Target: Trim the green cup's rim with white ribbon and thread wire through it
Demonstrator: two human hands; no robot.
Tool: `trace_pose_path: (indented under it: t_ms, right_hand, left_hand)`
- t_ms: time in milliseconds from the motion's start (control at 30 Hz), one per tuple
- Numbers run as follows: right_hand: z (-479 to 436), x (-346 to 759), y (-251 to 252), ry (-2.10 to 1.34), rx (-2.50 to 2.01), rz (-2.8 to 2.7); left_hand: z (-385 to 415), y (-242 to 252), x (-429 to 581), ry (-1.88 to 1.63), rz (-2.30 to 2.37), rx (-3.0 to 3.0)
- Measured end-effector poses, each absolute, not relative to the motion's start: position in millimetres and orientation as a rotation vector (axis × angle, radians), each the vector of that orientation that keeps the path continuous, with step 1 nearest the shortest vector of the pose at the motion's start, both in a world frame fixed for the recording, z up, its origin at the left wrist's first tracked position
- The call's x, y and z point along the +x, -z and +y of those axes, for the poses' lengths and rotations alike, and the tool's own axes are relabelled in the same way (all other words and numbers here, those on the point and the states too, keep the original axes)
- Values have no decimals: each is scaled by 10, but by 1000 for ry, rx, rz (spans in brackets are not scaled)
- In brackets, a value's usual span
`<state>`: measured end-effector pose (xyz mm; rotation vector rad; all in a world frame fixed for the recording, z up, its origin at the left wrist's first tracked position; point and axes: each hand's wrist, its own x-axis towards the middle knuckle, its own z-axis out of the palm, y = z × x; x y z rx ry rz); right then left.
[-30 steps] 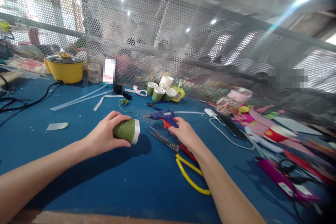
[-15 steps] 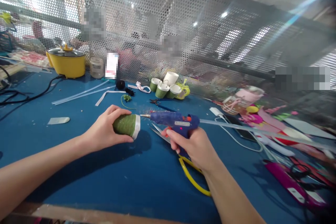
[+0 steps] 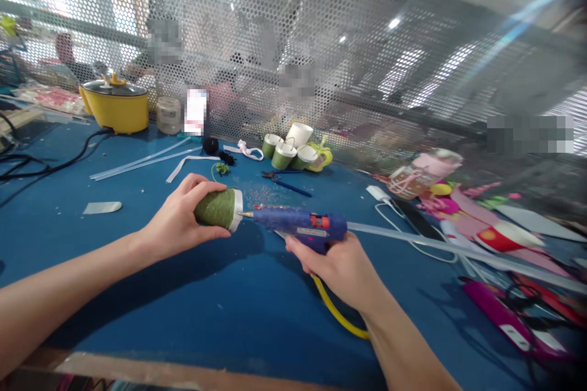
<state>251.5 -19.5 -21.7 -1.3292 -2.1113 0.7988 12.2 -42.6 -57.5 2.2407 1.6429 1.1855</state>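
My left hand (image 3: 183, 212) is wrapped round a small paper cup (image 3: 215, 209) wound with green yarn, lying sideways with its white rim facing right. In my right hand (image 3: 337, 259) is a blue hot glue gun (image 3: 298, 223), its metal nozzle at the cup's white rim. A long clear glue stick (image 3: 413, 237) runs out of the gun's back to the right. Beneath my right hand lie scissors, mostly hidden, with a yellow handle (image 3: 337, 311) showing. A thin strand of green yarn (image 3: 222, 168) ends in a small tangle just behind the cup.
Several green-wrapped cups (image 3: 284, 156) stand at the back, near blue-handled pliers (image 3: 288, 183). Left are a yellow electric pot (image 3: 117, 110), a glass jar (image 3: 169, 116) and loose glue sticks (image 3: 142, 162). A magenta power strip (image 3: 509, 317) and craft scraps fill the right. A perforated metal screen (image 3: 257, 30) closes the back.
The glue gun has come down and slightly left, so its nozzle moved from the cup's upper rim to the middle of the rim. The cup has shifted slightly up and left.
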Motion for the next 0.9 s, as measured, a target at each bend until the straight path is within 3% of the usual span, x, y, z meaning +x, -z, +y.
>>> trace_pose_path:
  t_ms: [900]
  right_hand:
    - [-234,2493,254,-739,-1290,-2128]
  left_hand:
    - [-452,575,100,-1177,1712,2343]
